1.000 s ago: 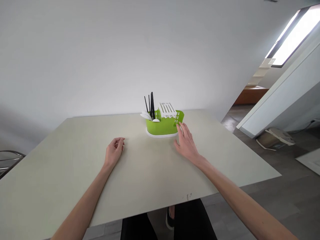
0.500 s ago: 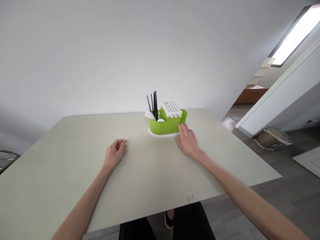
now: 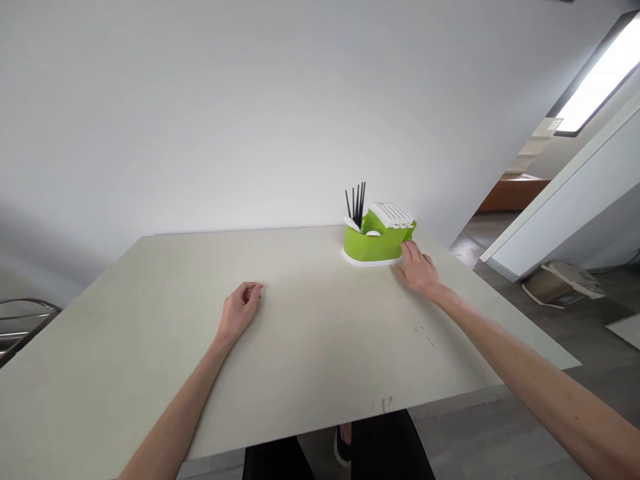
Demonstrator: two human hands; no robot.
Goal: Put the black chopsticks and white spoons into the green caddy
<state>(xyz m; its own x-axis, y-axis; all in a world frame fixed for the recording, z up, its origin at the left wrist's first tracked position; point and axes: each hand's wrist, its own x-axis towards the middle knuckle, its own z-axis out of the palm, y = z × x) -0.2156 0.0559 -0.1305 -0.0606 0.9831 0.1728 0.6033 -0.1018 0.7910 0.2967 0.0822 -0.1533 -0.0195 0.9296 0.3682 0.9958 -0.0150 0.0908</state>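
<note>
A green utensil caddy [image 3: 373, 247] with a white base and a slotted white top [image 3: 393, 214] stands at the back right of the table. Black chopsticks [image 3: 357, 207] rise from its left end, beside a white spoon [image 3: 352, 224]. My right hand [image 3: 419, 270] holds the caddy's right front end, fingers against the green wall and thumb low near the base. How far the fingertips reach around the edge is hidden. My left hand [image 3: 242, 309] rests on the table at left of centre, its fingers curled in with nothing visible in them.
The pale table [image 3: 300, 360] runs back to a white wall [image 3: 250, 120]. Dark marks [image 3: 384, 404] show near its front edge. Right of it, on the floor, is a brownish container [image 3: 560, 285]. A metal-framed chair [image 3: 27, 327] is at the far left.
The utensil caddy has slid to the right along the table together with my right hand. My left hand keeps its curled pose; the view has shifted slightly.
</note>
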